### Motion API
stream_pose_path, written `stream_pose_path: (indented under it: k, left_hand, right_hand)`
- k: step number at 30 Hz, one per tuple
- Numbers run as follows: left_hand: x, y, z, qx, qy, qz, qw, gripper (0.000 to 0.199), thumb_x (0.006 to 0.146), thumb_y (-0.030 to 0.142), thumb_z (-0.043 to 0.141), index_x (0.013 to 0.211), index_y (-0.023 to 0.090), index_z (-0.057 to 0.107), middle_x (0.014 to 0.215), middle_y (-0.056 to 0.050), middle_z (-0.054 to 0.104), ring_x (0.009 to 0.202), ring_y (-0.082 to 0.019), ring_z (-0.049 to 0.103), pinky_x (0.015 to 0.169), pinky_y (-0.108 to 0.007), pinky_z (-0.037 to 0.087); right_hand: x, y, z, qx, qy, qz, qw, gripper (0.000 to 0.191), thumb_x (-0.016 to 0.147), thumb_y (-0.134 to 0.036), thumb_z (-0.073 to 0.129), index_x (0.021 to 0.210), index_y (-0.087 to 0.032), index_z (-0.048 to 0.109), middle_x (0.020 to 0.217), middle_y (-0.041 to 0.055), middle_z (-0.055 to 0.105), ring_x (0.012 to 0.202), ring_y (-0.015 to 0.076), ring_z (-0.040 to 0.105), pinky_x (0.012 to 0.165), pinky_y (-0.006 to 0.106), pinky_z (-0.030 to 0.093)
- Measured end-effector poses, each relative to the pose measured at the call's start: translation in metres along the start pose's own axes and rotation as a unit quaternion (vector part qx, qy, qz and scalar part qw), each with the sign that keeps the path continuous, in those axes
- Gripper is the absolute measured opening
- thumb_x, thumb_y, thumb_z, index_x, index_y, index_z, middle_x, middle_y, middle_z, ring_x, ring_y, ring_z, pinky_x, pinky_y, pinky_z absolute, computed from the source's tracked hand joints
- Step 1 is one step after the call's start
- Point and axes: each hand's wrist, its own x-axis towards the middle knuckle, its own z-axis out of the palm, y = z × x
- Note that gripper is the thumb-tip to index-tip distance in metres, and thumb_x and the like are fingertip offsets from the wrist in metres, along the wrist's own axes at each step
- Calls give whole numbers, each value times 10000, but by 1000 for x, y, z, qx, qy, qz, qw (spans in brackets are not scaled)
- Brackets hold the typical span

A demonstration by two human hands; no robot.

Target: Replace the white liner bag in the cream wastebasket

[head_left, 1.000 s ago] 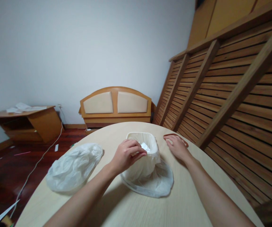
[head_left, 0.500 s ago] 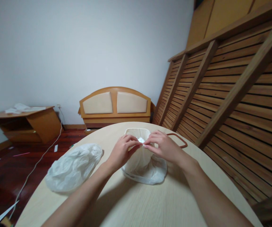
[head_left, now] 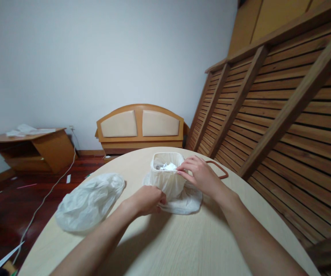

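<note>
Left hand (head_left: 146, 199) drops from the rim to the near-left foot of a lined bin (head_left: 167, 181) as the right hand (head_left: 198, 173) lingers above.

Head view, from where I stand: the white liner (head_left: 186, 203) hangs over the bin, mid-table, scraps (head_left: 167, 166) inside; the lining looks done, the loose skirt apparently untidied, the brown loop (head_left: 223, 172) at right off the bin. Left fingers are curled, any hold hidden; right thumb and fingertips, barely parted, touch the rim's near-right corner, grip uncertain.
</note>
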Motion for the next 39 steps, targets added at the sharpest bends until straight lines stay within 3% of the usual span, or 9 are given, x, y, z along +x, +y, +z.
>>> stream_pose_path:
  k: [3,7,14,18,21,30,34,39]
  left_hand:
    - [1,4,0,15,-18,-17,1000,208,804,133,667,938,239,785,932,-64,790,888,-259,734,729,-297,502]
    - [-6,3,-10,-20,12,11,1000,206,818,110,629,893,242,769,901,-30,785,849,-216,725,708,-266,480]
    - [-27,-4,-32,-96,121,59,986,129,887,142,615,925,218,712,915,-17,759,831,-175,689,746,-261,479]
    - [-31,-8,-37,-116,215,87,966,54,912,202,641,932,221,687,995,-24,735,918,-184,667,813,-289,490]
    - [-30,-7,-40,-150,253,105,950,49,931,232,633,928,210,677,972,-26,728,896,-170,660,816,-286,495]
    - [-32,2,-49,-258,261,119,922,140,956,302,602,946,180,671,863,-13,709,706,-111,606,680,-223,479]
    - [-32,-2,-48,-258,243,91,931,167,951,336,603,980,188,676,839,-7,694,665,-107,581,629,-216,457]
    - [-32,-15,-47,-227,221,53,947,130,924,303,620,938,196,692,820,-3,707,702,-130,612,641,-226,453]
  right_hand:
    - [-1,0,0,-1,-4,5,1000,112,934,-292,670,939,-208,745,942,50,747,986,244,600,917,411,478]
    - [-1,0,-1,-6,-8,3,1000,104,934,-277,668,944,-207,744,937,55,742,979,243,601,900,405,485]
    - [-1,-10,-12,38,4,3,999,117,951,-261,637,1003,-214,731,1001,62,724,1016,238,614,923,406,484]
    - [1,-27,-23,103,0,-16,995,113,935,-299,658,941,-228,745,1021,62,711,1032,226,611,950,400,477]
    - [1,-37,-30,135,-26,-39,990,116,916,-313,683,969,-239,753,1045,59,711,1055,223,600,996,414,455]
    - [1,-39,-33,148,-92,-32,984,73,927,-227,654,952,-242,720,1020,45,715,1142,241,571,1032,454,385]
    - [0,-36,-36,151,-105,-7,983,108,965,-249,605,965,-230,711,1008,50,735,1077,227,624,1023,442,380]
    - [-1,-33,-45,148,-112,15,982,165,948,-202,583,991,-232,739,1012,43,767,976,215,681,921,360,461]
